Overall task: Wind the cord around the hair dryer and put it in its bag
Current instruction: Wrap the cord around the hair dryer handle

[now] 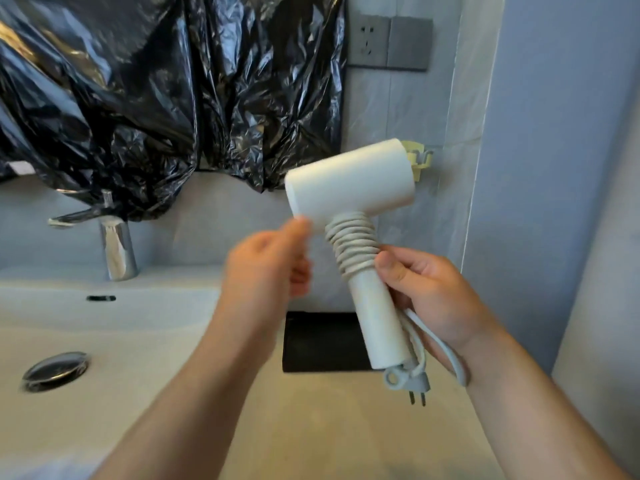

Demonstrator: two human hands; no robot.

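Note:
A white hair dryer [349, 183] is held up in the middle of the view, head tilted up to the right. Its pale cord [353, 244] is coiled in several turns around the upper handle. A loose loop and the plug [414, 384] hang below the handle's end. My right hand [429, 292] grips the handle from the right, thumb against the coils. My left hand [266, 268] is blurred just left of the handle, fingers curled near the dryer head, and I cannot tell whether it touches the dryer. A black bag [318, 342] lies on the counter behind the handle.
A white sink [104, 341] with a metal drain [55, 370] and a chrome tap [116, 244] fills the left. Black plastic sheeting [156, 98] covers the wall above. A wall socket [389, 41] and a yellowish hook [420, 159] sit at upper right.

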